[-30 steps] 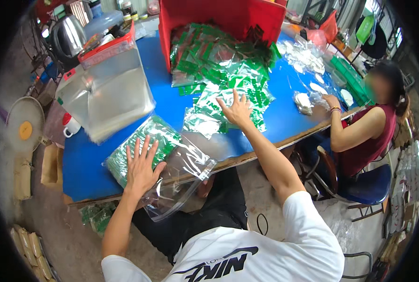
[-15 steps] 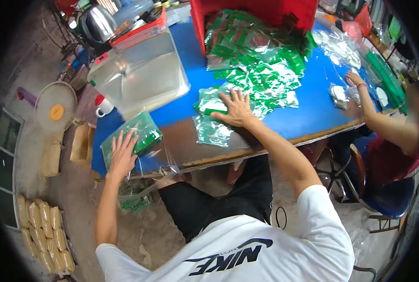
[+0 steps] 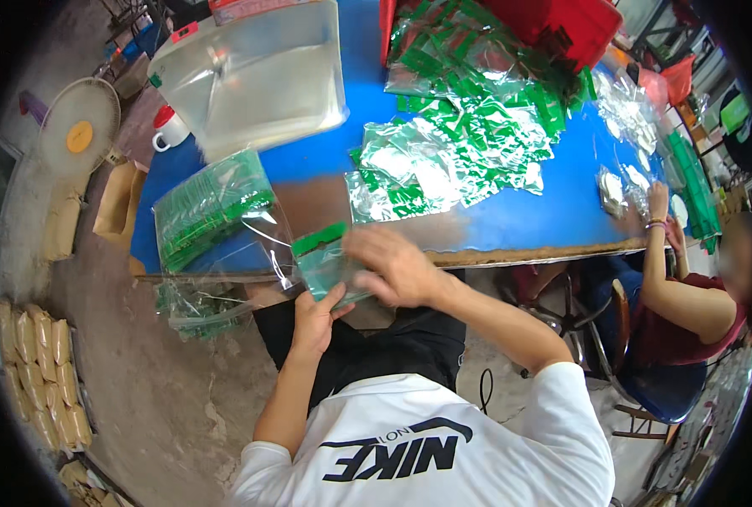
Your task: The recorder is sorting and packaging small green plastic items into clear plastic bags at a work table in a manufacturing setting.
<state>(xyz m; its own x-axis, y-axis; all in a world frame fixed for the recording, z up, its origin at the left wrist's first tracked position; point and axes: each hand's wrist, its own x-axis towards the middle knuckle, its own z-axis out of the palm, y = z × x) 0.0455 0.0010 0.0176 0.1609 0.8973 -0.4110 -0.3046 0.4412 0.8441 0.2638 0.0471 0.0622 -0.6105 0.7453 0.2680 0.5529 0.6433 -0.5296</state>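
Sacks of tan stuff [image 3: 40, 372] line the floor at the far left, with a white fan [image 3: 78, 127] above them. On the blue table [image 3: 511, 224] a white mug [image 3: 170, 132] stands beside a large clear plastic tub [image 3: 253, 72], and nearer the table's front edge lies a clear bag packed with green packets [image 3: 211, 211], its open end hanging over the edge. The left hand [image 3: 315, 319] grasps a small stack of green-topped packets [image 3: 329, 262] from below, just in front of the table edge; the right hand [image 3: 397, 266] closes over the same stack from above and the right (motion blur hides its fingertips). Farther right, a loose heap of silver and green packets [image 3: 460, 144] spreads across the tabletop below a red bin [image 3: 578, 29]. At the right end another person's hand [image 3: 659, 203] rests by a smaller pile of clear bags [image 3: 625, 182].
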